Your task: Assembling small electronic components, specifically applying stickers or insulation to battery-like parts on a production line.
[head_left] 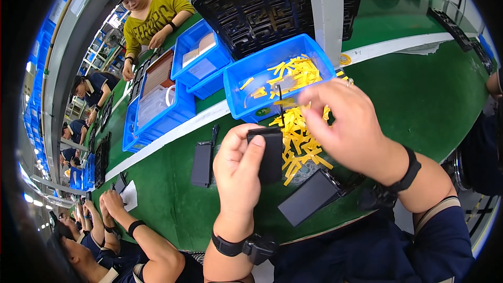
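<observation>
As the left hand grips a flat black rectangular pack, its thumb lies across the near face and the other fingers curl behind, a hold that appears to steady the piece and keep its top end exposed. From that end a thin black cable stands upright, apparently left free by the low grip. The right hand, blurred, hovers just beside the cable with thumb and forefinger drawn close together; whether they pinch anything cannot be told.

Just beyond the pack, loose yellow strips spread over the green surface, presumably heaped there to be within easy reach of both hands. More strips lie in the blue bin directly behind, its high walls likely keeping the supply from scattering.

Two similar units flank the held one: a second black pack lies aslant nearer the body, and a third black pack rests to the left, its lead pointing away, both set apart perhaps so that their cables do not tangle.

Farther out, a neighbour's hands work beside a white sheet, while across the line a co-worker in a yellow-green top stands beyond other blue bins.
</observation>
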A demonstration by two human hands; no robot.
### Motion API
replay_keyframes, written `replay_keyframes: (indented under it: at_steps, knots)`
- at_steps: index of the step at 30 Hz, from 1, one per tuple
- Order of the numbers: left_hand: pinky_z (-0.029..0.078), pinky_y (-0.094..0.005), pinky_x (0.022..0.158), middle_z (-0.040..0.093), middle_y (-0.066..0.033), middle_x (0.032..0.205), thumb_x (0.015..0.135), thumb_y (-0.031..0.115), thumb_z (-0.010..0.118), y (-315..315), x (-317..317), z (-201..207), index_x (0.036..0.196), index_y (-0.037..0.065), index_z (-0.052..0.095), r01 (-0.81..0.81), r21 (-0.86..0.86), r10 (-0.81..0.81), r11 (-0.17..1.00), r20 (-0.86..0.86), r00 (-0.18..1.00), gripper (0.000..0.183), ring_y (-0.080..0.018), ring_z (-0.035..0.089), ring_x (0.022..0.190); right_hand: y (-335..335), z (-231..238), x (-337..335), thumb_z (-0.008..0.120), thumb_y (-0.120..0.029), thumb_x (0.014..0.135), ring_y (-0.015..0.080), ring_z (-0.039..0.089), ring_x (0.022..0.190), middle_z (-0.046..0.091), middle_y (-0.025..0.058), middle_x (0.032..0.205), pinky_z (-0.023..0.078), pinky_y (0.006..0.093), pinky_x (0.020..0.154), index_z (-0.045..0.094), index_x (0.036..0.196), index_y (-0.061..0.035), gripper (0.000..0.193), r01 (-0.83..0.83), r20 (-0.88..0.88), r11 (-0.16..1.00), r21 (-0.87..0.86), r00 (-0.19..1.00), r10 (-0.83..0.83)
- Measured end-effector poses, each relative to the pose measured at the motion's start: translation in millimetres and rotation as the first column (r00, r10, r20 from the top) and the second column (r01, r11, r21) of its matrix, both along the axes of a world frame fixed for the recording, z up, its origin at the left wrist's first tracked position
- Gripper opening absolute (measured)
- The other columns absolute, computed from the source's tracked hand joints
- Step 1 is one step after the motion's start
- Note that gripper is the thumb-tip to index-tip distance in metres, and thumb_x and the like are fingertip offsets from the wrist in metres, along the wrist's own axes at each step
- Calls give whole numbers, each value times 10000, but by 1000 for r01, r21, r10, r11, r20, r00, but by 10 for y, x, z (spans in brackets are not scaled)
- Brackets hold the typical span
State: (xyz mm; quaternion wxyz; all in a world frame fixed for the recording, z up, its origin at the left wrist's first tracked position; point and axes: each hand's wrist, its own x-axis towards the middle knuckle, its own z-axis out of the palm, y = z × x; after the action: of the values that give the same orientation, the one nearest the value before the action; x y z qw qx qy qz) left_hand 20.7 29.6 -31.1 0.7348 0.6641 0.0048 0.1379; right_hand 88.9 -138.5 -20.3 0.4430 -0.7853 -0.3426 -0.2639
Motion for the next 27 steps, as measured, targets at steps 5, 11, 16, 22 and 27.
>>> replay_keyframes:
  at_steps: [5, 11, 16, 22, 27]
  knots:
    - [430, -192, 691, 613, -24, 859, 910, 86, 489, 7, 24, -13, 966, -3, 574, 115, -52, -117, 992, -36, 993, 135, -54, 549, 753, -32, -87, 167, 623, -2, 769, 179, 597, 743, 628, 92, 799, 466, 286, 691, 658, 946, -20, 182, -67, -113, 981, 184, 990, 89]
    - [423, -195, 693, 604, -14, 858, 908, 92, 493, 16, 14, -14, 966, 5, 577, 123, -104, -131, 987, -71, 989, 134, -55, 539, 752, -40, -63, 153, 627, -32, 798, 177, 610, 787, 649, 94, 869, 472, 276, 729, 667, 958, -20, 166, -183, -90, 955, 234, 974, 208]
    - [461, -230, 692, 608, -54, 846, 902, 106, 489, -2, 42, -33, 960, 1, 561, 119, -135, -131, 984, -87, 988, 139, -109, 579, 741, -40, -79, 138, 626, -49, 819, 161, 615, 820, 660, 90, 897, 477, 268, 746, 674, 964, -11, 157, -226, -210, 941, 250, 937, 281]
    - [423, -187, 679, 601, -12, 858, 913, 90, 487, 13, 34, -51, 981, 13, 570, 135, -167, -153, 977, -99, 983, 133, -48, 536, 744, 4, -61, 71, 611, -96, 839, 131, 625, 799, 677, 89, 858, 492, 257, 726, 665, 927, 36, 168, -179, -495, 843, 507, 741, 455]
    - [426, -183, 668, 601, -13, 856, 916, 89, 484, -11, 48, -53, 986, 12, 569, 131, -169, -150, 977, -102, 983, 134, -46, 537, 736, 0, -70, 54, 599, -80, 853, 107, 602, 783, 665, 77, 872, 481, 239, 713, 662, 929, 40, 155, -168, -506, 844, 509, 735, 451]
